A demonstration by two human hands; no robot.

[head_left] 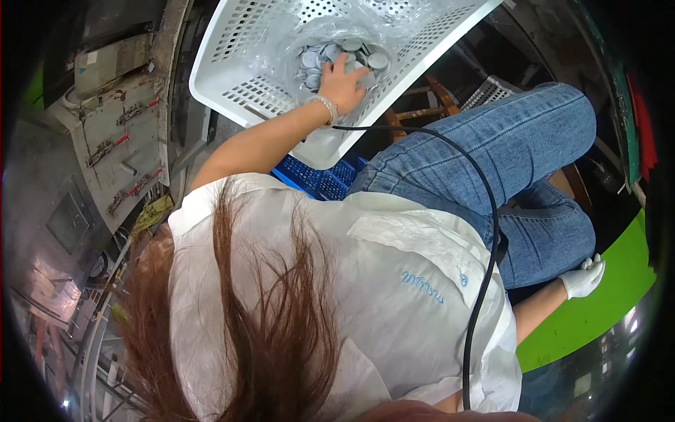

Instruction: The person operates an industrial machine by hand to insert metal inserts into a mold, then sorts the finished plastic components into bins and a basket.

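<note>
We are leaning over a white perforated basket (253, 91) lined with clear plastic film (281, 35), and our left hand (342, 84) is inside it, fingers spread and curled down onto a heap of grey metal discs (351, 55). Whether any disc is already pinched, we cannot tell. To gather them well, we judge it best to scoop with cupped fingers and avoid snagging the film. Our right hand (583, 278), in a white glove, hangs loosely open and empty, well apart beside our knee (555, 133).
</note>
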